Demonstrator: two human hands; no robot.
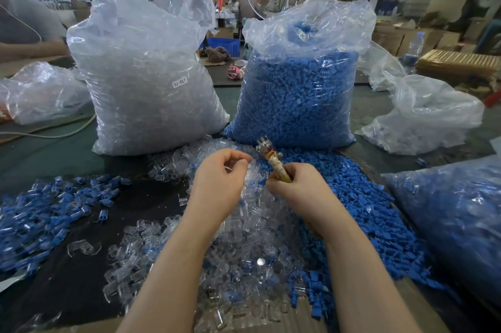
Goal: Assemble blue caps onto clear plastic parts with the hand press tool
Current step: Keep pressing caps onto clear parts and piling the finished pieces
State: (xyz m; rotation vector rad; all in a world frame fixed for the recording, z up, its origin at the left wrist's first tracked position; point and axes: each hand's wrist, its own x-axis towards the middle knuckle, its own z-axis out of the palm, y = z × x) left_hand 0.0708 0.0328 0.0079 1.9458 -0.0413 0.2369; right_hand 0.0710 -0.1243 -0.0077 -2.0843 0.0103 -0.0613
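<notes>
My right hand [295,186] grips the taped handle of the hand press tool [271,156], whose metal head points up and away from me. My left hand [219,178] hovers just left of the tool with its fingers curled; it seems to pinch a small clear part, though the part is hard to make out. Under both hands lies a heap of loose clear plastic parts [244,246]. Loose blue caps [360,202] are piled to the right of it. A spread of assembled blue-and-clear pieces [51,210] lies on the dark table at the left.
A tall bag of clear parts [146,75] and a tall bag of blue caps [298,94] stand behind the piles. Another bag with blue pieces [455,218] lies at the right; limp plastic bags [428,115] sit at both sides. A person's arm [29,47] rests at the far left.
</notes>
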